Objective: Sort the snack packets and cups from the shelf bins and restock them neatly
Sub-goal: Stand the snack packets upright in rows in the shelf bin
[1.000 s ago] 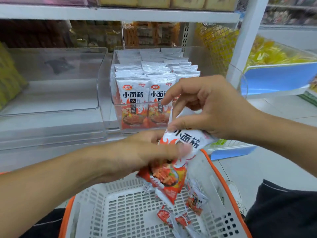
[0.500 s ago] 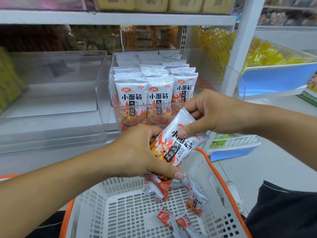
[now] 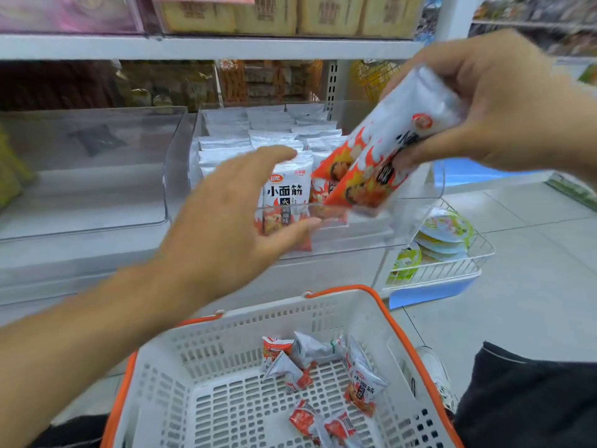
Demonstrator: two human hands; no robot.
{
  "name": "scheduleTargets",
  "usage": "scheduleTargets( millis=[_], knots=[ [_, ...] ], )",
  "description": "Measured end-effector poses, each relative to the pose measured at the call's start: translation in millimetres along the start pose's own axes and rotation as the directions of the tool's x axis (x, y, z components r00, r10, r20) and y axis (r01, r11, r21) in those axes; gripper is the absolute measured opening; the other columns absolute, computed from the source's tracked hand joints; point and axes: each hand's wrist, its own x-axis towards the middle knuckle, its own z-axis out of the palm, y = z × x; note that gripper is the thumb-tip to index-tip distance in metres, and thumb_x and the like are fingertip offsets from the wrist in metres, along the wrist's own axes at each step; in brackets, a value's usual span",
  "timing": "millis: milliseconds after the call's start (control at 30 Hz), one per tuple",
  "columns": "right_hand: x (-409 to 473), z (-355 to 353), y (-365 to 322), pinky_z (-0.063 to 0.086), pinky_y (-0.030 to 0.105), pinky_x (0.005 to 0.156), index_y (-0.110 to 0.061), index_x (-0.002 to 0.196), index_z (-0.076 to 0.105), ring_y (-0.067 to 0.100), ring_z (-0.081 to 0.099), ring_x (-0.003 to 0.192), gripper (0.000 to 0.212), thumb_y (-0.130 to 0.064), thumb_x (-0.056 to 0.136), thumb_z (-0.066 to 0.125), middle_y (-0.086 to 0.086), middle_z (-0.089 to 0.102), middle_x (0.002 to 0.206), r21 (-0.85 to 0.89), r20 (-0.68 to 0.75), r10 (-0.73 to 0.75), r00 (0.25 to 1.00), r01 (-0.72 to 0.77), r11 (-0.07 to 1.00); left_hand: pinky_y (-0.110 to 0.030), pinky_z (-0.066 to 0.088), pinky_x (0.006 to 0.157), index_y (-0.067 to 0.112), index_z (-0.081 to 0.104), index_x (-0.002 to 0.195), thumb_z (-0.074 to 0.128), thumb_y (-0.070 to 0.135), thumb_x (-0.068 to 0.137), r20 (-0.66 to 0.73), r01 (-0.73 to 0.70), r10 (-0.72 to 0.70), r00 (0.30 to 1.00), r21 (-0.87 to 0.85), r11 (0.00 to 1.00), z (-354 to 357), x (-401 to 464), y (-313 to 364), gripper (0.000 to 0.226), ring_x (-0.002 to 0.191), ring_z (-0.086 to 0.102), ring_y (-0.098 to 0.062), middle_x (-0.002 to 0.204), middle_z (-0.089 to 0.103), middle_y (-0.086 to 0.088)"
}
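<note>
1. Partly blurred, the right hand [image 3: 497, 101] at two o'clock pinches tilted snack packets [image 3: 381, 156], apparently two; its thumb covers most of their print, leaving only a red round logo.
2. Spread and holding nothing, the left hand [image 3: 232, 218] masks the left packets in the clear shelf bin [image 3: 416, 205] at twelve o'clock.
3. One front packet [image 3: 284, 195] there reads "小面筋".
4. Smaller crumpled packets [image 3: 365, 383] lie in the white basket [image 3: 226, 344] at six o'clock, one repeating that name.

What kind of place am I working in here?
Most likely a small shop aisle: shelves stocked with packaged goods, a clear bin of identical snack packets, and a shopping basket below.
</note>
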Motion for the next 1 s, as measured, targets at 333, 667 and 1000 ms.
scheduleTargets(
  millis=[333,667,1000],
  knots=[
    [60.5,31.8,45.9,0.045,0.024,0.063,-0.019,0.092,0.068,0.006,0.061,0.074,0.043,-0.031,0.06,0.094,-0.008,0.068,0.083,-0.202,0.258,0.072,0.964,-0.019,0.979,-0.049,0.034,0.113,0.013,0.043,0.146,0.043,0.066,0.084,0.25,-0.136,0.004,0.968,0.514,0.847,-1.0,7.1,-50.0,0.082,0.136,0.042,-0.033,0.15,0.044,-0.013],
    [54.2,61.7,57.6,0.051,0.014,0.064,-0.016,0.103,0.073,-0.004,0.061,0.069,0.041,-0.043,0.074,0.081,0.001,0.072,0.098,0.062,0.269,0.179,0.946,-0.203,0.977,-0.051,0.032,0.115,0.015,0.042,0.147,0.046,0.066,0.083,0.242,-0.133,0.009,0.97,0.5,0.856,1.4,7.2,-52.5,0.081,0.138,0.041,-0.031,0.152,0.042,-0.011],
    [49.8,73.6,43.5,0.06,0.046,0.084,0.001,0.121,0.049,0.036,0.074,0.088,0.07,-0.064,0.095,0.047,0.028,0.071,0.1,0.394,0.46,0.636,0.62,-0.784,0.48,-0.05,0.027,0.117,0.014,0.04,0.147,0.036,0.068,0.085,0.23,-0.147,0.034,0.973,0.494,0.857,5.6,7.4,-50.6,0.083,0.138,0.04,-0.031,0.151,0.043,-0.011]
  ],
)
